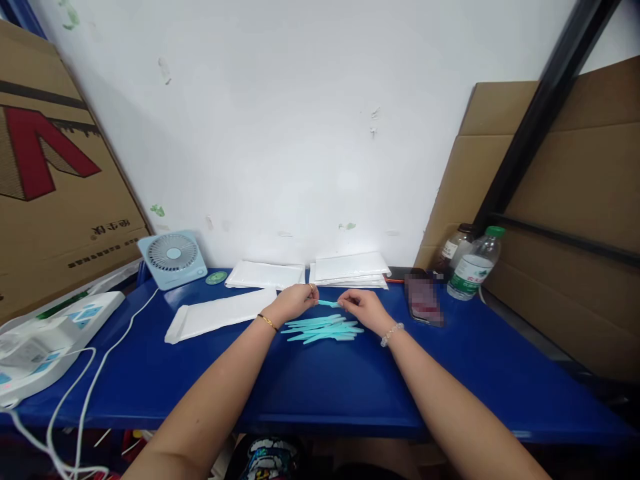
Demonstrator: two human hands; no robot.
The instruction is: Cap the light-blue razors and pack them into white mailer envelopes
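A slim turquoise stick (328, 304) is stretched between my two hands, just above the blue table. My left hand (296, 301) pinches its left end, and my right hand (362, 308) pinches the right end. Below them lies a loose pile of several similar turquoise sticks (324, 329), overlapping and pointing roughly sideways. A long white padded packet (217, 315) rests flat to the left of my left hand. Behind the hands, against the wall, are two groups of white packets, one at the left (265, 275) and a stack at the right (349, 268).
On the blue table (330, 387), a light blue fan (173, 257) and green disc (217, 278) stand left, beyond a white power strip (75, 340) with cables. A phone (424, 298) and two bottles, one green-capped (473, 270), are right. Cardboard (60, 167) leans left.
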